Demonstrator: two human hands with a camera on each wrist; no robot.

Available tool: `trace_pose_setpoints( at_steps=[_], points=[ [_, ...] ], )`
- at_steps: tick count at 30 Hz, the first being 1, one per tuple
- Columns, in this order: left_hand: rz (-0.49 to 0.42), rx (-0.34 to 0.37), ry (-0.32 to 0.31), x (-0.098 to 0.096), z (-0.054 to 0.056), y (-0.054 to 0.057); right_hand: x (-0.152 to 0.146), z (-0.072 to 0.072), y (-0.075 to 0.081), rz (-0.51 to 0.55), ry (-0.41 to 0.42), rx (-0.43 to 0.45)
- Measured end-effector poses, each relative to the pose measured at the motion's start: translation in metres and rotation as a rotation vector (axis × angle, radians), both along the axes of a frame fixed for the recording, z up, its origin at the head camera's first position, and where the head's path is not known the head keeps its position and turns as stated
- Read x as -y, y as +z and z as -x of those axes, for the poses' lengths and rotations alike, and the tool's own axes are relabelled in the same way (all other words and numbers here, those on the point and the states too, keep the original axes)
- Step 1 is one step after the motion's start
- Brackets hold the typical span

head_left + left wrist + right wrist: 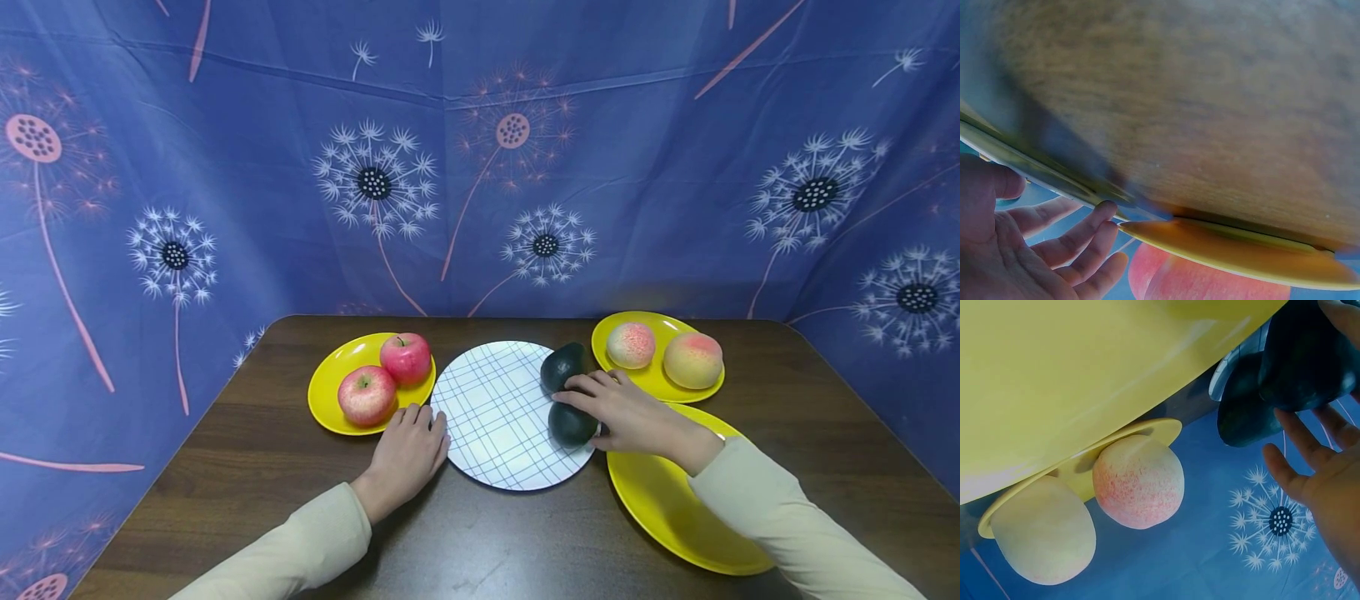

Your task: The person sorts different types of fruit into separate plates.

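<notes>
On the white plate with a blue grid [487,417], two dark green avocados [562,367] lie one behind the other along its right side. My right hand [633,417] holds the nearer avocado [572,427], fingers over its far side and thumb at its near right. From the right wrist, thumb and fingertips show on either side of that avocado [1304,356]. My left hand [405,454] rests palm down where the white plate meets a small yellow plate [330,392]. Its fingertips [1107,209] touch near the rims, and the hand grips nothing.
Two red apples [367,395] sit on the small yellow plate at left. At back right, two peaches [693,360] sit on another yellow plate [652,385]. A large yellow plate [675,517] lies under my right forearm. A patterned blue cloth [450,167] hangs behind the wooden table [465,550].
</notes>
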State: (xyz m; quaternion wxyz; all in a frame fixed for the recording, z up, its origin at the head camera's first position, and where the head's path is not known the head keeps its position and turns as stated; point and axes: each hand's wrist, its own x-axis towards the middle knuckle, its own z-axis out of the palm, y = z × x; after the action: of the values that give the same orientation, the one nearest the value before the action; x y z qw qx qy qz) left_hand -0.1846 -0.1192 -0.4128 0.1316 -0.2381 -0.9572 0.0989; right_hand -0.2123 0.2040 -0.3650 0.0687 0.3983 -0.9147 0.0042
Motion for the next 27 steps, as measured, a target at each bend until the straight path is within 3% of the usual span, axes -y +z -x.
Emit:
trace_pose_setpoints(
  at_steps=[13, 27],
  points=[
    [0.003, 0.001, 0.003, -0.0003, -0.0007, 0.0001, 0.0025, -0.0017, -0.0033, -0.018, 0.015, -0.089],
    [-0.015, 0.003, 0.001, -0.0003, 0.0004, -0.0003, 0.0024, -0.0032, 0.0005, -0.022, 0.010, -0.109]
  ],
)
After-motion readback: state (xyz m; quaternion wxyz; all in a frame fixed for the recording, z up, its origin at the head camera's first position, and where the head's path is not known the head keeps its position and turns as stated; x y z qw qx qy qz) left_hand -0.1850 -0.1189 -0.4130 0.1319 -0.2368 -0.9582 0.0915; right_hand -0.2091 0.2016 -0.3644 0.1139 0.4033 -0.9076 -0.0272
